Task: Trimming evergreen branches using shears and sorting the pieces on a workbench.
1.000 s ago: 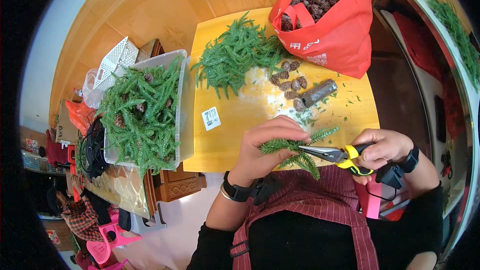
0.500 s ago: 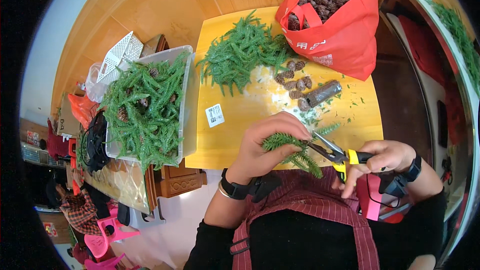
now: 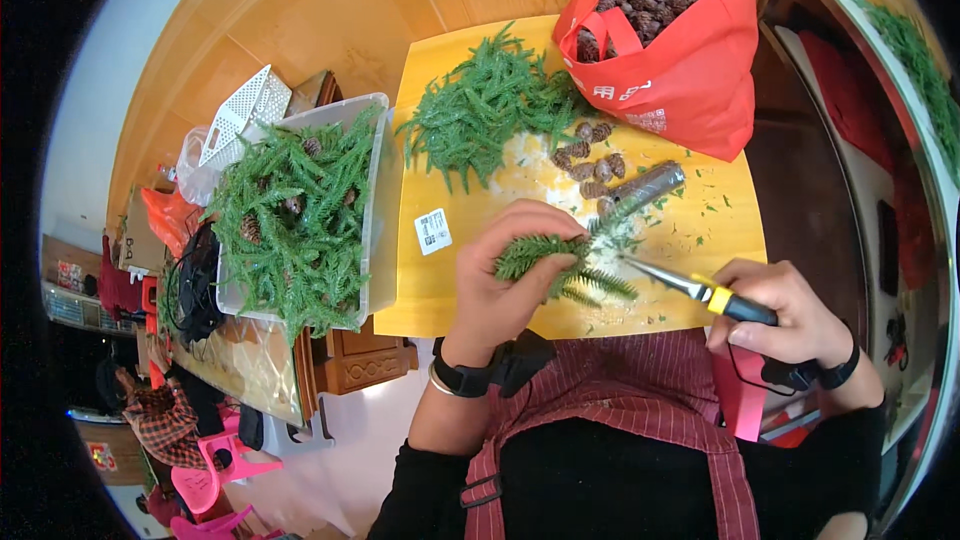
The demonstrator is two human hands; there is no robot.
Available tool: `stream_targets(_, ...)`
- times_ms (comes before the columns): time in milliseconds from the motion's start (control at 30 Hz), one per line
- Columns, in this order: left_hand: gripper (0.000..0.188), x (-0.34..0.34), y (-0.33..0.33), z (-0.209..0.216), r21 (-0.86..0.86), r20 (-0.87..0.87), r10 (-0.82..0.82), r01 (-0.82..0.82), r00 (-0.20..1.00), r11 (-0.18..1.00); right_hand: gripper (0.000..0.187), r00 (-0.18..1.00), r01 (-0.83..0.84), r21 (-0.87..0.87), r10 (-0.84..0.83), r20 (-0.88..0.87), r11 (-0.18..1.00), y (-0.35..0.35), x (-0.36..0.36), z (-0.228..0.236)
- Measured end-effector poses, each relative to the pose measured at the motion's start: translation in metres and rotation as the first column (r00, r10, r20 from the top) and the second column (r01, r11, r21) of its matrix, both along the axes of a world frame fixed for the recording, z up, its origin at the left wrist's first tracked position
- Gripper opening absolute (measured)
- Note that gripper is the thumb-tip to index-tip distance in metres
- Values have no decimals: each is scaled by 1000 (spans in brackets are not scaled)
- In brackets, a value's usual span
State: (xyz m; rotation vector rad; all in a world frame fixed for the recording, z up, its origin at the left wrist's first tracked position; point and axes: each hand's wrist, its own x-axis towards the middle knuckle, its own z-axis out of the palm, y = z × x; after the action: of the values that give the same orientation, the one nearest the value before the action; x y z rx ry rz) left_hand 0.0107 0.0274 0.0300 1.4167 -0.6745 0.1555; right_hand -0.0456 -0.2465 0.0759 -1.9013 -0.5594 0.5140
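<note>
My left hand (image 3: 522, 265) is closed on a green artificial pine sprig (image 3: 606, 285), whose needled tips stick out past the fingers on both sides. In my right hand (image 3: 785, 310) are long-nose pliers (image 3: 690, 285) with yellow and black handles. The pliers' jaws look closed, and their tip points left, close beside the sprig's stem end. Behind the sprig lie several loose pine cones (image 3: 603, 169) and a dark wrapped roll (image 3: 650, 185). A heap of pine sprigs (image 3: 490, 105) rests farther back on the yellow table (image 3: 430, 290).
A red bag (image 3: 670, 80) full of pine cones (image 3: 650, 0) stands at the back right. To the left, a clear plastic bin (image 3: 378, 210) holds sprigs and cones. A white label card (image 3: 433, 231) lies near it. A person in a checked shirt (image 3: 165, 425) sits far left.
The pliers have come away from the sprig to the right, and their jaws have gone from spread to closed. My left hand has shifted slightly left and away from me with the sprig.
</note>
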Motion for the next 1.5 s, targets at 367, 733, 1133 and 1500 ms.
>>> stream_targets(367,21,-7,-8,3,63,53,32,-36,998,997,31,706,195,-176,-13,708,965,7,14,-9)
stream_targets(733,16,-15,-14,-1,-8,-148,4,-5,989,1000,27,698,166,-154,-6,716,974,13,21,-21)
stream_targets(1133,15,-22,-20,7,-139,-389,-4,-55,921,989,32,613,215,-134,-27,790,967,16,23,-28)
stream_targets(1500,16,-22,-18,6,-173,-395,-41,-31,918,985,32,578,224,-133,-21,816,965,16,23,-27)
